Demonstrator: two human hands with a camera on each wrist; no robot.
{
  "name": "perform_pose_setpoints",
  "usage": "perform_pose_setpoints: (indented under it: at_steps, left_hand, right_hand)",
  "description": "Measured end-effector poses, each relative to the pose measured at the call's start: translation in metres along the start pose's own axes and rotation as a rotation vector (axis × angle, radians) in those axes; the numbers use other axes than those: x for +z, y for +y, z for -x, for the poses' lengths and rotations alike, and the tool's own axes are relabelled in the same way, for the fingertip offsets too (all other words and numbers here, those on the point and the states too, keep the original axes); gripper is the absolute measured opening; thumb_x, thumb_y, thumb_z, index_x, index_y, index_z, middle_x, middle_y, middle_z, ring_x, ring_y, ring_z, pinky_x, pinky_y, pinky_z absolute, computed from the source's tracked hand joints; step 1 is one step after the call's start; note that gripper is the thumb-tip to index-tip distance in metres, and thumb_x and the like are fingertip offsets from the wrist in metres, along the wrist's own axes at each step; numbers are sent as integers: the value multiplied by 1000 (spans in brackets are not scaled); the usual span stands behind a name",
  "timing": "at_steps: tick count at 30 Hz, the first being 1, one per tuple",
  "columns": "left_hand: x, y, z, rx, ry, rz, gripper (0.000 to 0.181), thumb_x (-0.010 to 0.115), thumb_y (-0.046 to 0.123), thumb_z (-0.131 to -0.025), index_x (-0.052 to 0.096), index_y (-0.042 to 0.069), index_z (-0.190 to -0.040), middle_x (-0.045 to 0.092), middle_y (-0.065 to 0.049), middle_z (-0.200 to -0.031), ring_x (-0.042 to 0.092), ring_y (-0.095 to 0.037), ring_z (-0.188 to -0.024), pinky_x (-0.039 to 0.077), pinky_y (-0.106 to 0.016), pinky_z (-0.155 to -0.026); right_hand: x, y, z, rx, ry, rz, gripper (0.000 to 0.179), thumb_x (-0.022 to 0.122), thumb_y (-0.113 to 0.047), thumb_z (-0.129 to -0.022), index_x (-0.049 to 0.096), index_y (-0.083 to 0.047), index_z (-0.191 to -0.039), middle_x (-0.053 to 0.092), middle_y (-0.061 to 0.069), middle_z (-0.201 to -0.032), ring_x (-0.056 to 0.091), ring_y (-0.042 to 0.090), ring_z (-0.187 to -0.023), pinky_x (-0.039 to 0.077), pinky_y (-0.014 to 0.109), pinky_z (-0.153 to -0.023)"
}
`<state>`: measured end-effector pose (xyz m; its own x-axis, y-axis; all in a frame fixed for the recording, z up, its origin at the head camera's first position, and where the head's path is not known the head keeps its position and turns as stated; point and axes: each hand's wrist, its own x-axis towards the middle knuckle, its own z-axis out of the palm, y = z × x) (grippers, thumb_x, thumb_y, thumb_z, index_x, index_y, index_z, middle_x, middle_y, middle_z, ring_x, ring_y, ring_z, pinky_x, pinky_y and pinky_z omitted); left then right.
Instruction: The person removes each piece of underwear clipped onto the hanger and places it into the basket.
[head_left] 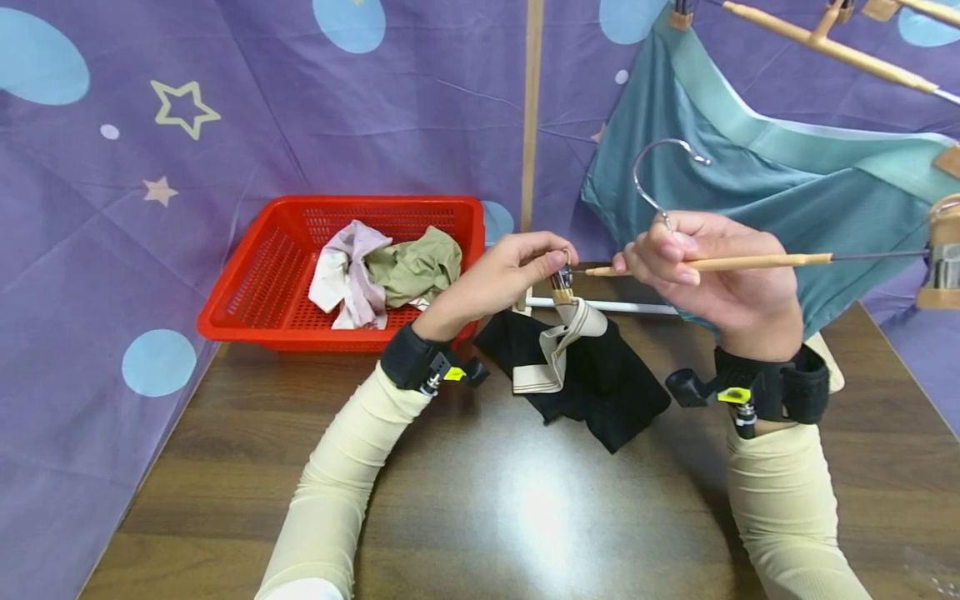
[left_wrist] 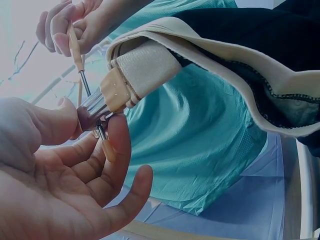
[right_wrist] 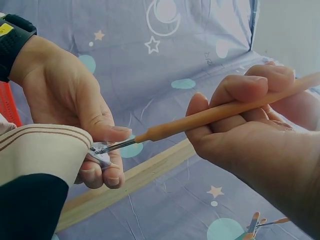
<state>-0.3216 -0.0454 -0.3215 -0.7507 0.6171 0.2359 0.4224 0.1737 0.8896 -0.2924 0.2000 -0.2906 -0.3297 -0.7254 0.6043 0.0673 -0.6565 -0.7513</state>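
Observation:
A clip hanger with a light wooden bar and a metal hook is held in my right hand, fingers curled round the bar. At the bar's left end, my left hand pinches a clip between thumb and fingers. The clip's tan jaws sit on the cream waistband of black underpants, which hang beneath it over the table. In the left wrist view, the waistband is folded at the clip. The hanger's other clip at the right end has nothing in it.
A red basket holding crumpled pale and green garments stands at the back left of the wooden table. Teal underpants hang from another hanger at the right. A white rod runs low behind the black underpants.

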Motion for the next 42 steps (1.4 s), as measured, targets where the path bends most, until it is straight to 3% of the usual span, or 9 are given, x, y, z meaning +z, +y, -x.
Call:
perform_pose_setpoints:
  at_steps: [14, 21, 37, 42]
  left_hand:
    - [-1, 2, 0, 20, 93, -33, 22, 64, 11, -100, 74, -2, -116, 75, -14, -113, 67, -14, -104, 51, -25, -95]
    - [-1, 3, 2, 60, 135, -22, 21, 68, 6, -96, 75, -5, -113, 75, -18, -109, 69, -13, -101, 54, -25, -92]
    - [3, 5, 4, 148, 238, -57, 13, 72, 2, -92, 77, -4, -102, 75, -16, -95, 60, -4, -79, 49, -21, -75]
    - [3, 5, 4, 150, 230, -35, 13, 71, 1, -93, 76, -5, -102, 74, -16, -94, 60, -5, -78, 49, -22, -73]
  right_hand:
    - [-1, -1, 1, -2, 14, -25, 25, 26, 0, -101, 46, 8, -88, 29, 9, -68, 27, 26, -62, 30, 42, -109]
    - [0, -2, 1, -4, -4, -33, 22, 27, 1, -99, 44, 8, -86, 28, 9, -67, 27, 26, -62, 30, 42, -110]
    - [2, -1, 0, -44, -54, -36, 17, 30, 1, -97, 36, 7, -81, 30, 9, -67, 27, 26, -65, 28, 42, -109]
    - [1, -2, 0, -43, -63, -30, 17, 31, 0, -97, 37, 6, -82, 31, 8, -67, 28, 25, -66, 27, 43, -109]
